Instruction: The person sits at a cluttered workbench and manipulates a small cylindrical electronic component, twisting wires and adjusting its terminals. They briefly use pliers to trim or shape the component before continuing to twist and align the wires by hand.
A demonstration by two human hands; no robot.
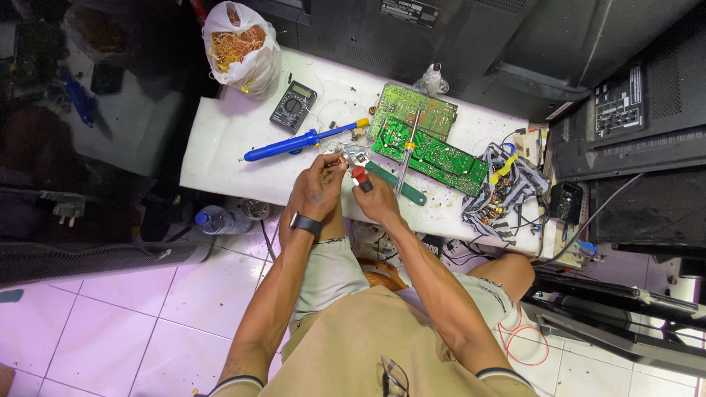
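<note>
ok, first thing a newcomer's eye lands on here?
Probably the two green circuit boards near the middle of the white table. In front of them, the left hand pinches a small part while the right hand holds a red-handled tool. A blue desoldering pump lies to the left.

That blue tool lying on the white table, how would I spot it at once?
Start at the white table and find the black multimeter near its far edge. Just in front of it, left of the green circuit boards, lies the blue tool, a long pen-like shape pointing left. It is the only all-blue thing there, with a yellow end and a thin metal tip.
</note>
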